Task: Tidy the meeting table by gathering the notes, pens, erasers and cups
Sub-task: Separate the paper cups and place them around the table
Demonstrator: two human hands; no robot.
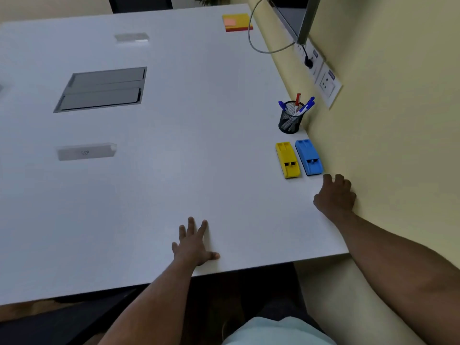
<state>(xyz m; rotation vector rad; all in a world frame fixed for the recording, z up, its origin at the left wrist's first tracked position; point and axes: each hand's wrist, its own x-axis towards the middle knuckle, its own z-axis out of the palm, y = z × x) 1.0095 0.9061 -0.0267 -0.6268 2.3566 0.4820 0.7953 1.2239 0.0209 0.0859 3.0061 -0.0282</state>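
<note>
Head view: my left grip (pixel 193 241) lies spread flat on the white surface (pixel 174 150) at lower centre. My right grip (pixel 334 192) rests loosely curled, holding nothing, just below the blue eraser (pixel 309 157) and yellow eraser (pixel 287 159) at right.

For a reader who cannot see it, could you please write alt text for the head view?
A person's left hand lies flat on a white table; the right hand rests just short of a blue eraser, beside a yellow eraser, a pen cup and sticky notes.
</note>
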